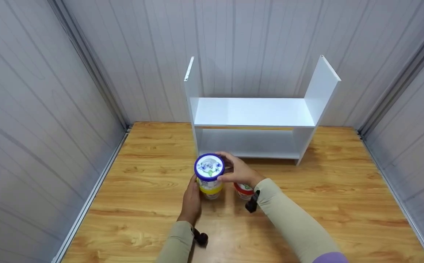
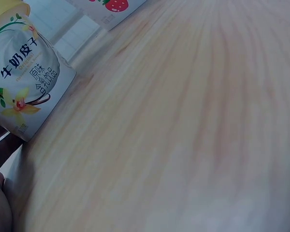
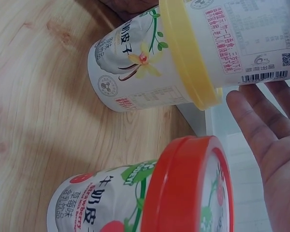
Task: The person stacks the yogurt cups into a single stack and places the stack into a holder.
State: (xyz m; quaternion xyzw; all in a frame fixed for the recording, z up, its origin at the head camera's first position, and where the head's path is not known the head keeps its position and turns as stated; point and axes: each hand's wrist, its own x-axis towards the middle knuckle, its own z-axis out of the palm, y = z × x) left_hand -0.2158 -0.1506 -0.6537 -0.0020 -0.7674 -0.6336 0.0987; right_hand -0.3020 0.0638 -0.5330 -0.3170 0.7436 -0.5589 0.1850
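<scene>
Beige sleeves [image 1: 294, 223] cover both arms. A purple patch [image 1: 330, 258] shows on the right. Small black cameras [image 1: 201, 238] sit at both wrists.

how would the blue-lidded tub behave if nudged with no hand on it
The blue-lidded tub would probably tip or slide off easily, since it is stacked on the yellow-lidded tub. Its round shape suggests it might roll once on its side. Its smooth, undented visible wall is likely stiff, perhaps slippery.
</scene>
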